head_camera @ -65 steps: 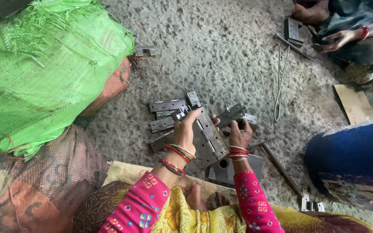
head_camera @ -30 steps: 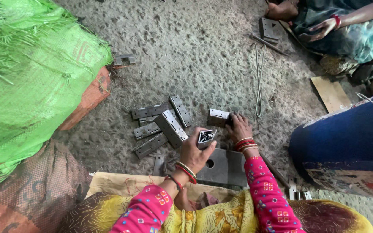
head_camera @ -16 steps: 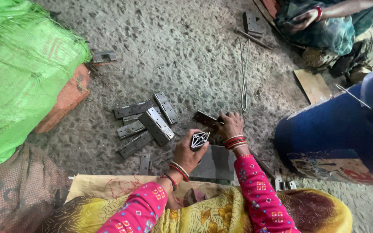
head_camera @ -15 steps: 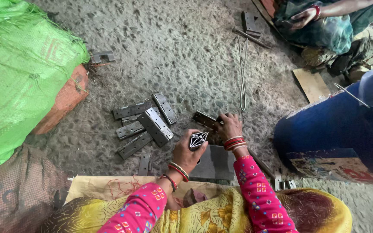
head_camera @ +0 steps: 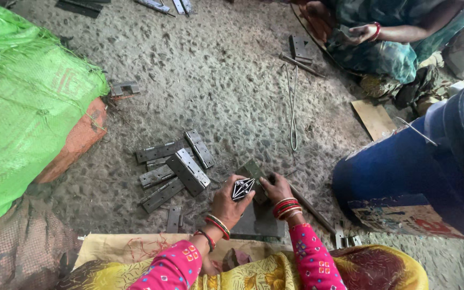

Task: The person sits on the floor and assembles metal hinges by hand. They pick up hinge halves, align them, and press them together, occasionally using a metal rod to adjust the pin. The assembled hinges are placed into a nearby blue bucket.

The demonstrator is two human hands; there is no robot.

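My left hand [head_camera: 225, 205] holds a small dark piece with a white line pattern [head_camera: 242, 188] just above a dark steel block [head_camera: 259, 224] that lies in front of my lap. Right beside it, my right hand [head_camera: 276, 188] grips a grey metal hinge plate [head_camera: 250, 170], which is tilted and touches the patterned piece. Both wrists carry red bangles over pink sleeves. A pile of several grey hinge plates [head_camera: 175, 169] lies on the rough floor just left of my hands.
A big green woven sack [head_camera: 33, 102] over an orange one fills the left. A blue barrel [head_camera: 409, 177] stands close on the right. Another person [head_camera: 382, 37] sits at the top right. A wire loop [head_camera: 292, 107], a metal rod [head_camera: 310, 207] and a wooden piece [head_camera: 374, 118] lie on the floor.
My left hand has left the hinge pile and now holds the small patterned piece over the steel block. My right hand stays on a hinge plate beside it. The view shifted rightward.
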